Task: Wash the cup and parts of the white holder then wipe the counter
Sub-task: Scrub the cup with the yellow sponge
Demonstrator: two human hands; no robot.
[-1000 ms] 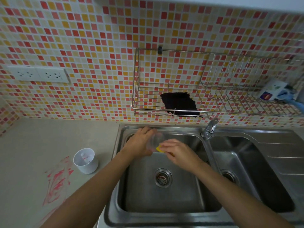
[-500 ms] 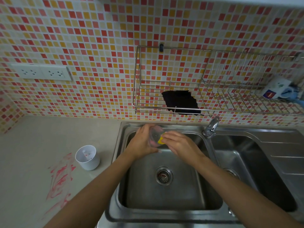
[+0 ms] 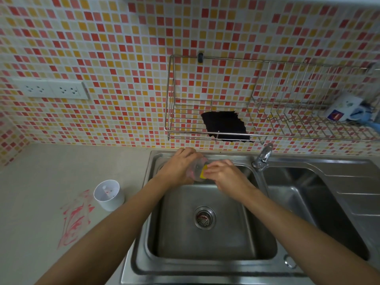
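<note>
I see the left hand (image 3: 178,167) gripping the clear cup (image 3: 196,168) over the sink's (image 3: 205,262) back edge; the right hand (image 3: 224,175) pinches a yellow sponge (image 3: 203,172) (partly hidden) against it. The white holder (image 3: 109,195) stands left of the sink.

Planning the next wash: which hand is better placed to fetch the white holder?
Probably the left hand: the white cylindrical plastic holder stands on its side of the steel sink, though it must first release the clear plastic cup. The right hand holds the yellow sponge.
</note>
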